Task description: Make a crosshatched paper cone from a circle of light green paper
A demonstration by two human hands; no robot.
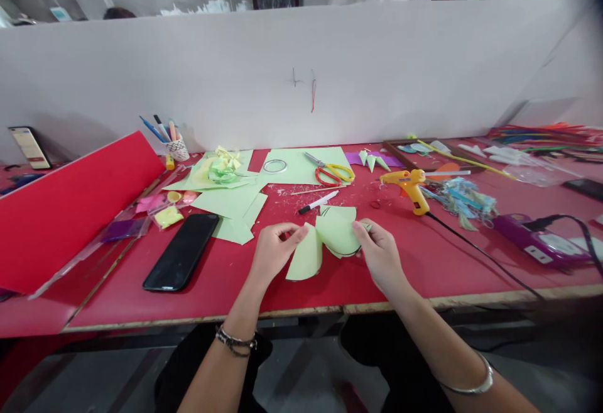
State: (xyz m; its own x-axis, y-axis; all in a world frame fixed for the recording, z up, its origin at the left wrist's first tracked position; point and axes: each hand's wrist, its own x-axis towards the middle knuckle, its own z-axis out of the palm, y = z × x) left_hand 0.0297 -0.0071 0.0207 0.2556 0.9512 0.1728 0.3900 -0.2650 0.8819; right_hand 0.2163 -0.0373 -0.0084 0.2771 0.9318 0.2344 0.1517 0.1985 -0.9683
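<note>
A light green paper piece (pixel 306 254) with curved edges is held up between my two hands, above the red table near its front edge. My left hand (pixel 277 251) pinches its upper left edge between thumb and fingers. At its right side, my right hand (pixel 377 253) grips the curved part, which has a dark line along its lower rim. Just behind the paper lie another green scrap (pixel 347 212) and a black-and-white marker (pixel 318 202). Farther back, scissors (pixel 330 171) with red and yellow handles rest partly on a green sheet (pixel 301 158).
A black phone (pixel 181 253) and green sheets (pixel 230 202) lie to the left, near a leaning red board (pixel 70 212). On the right are a yellow glue gun (pixel 411 188), its cord and a purple power strip (pixel 537 240). A white partition (pixel 245 80) stands behind.
</note>
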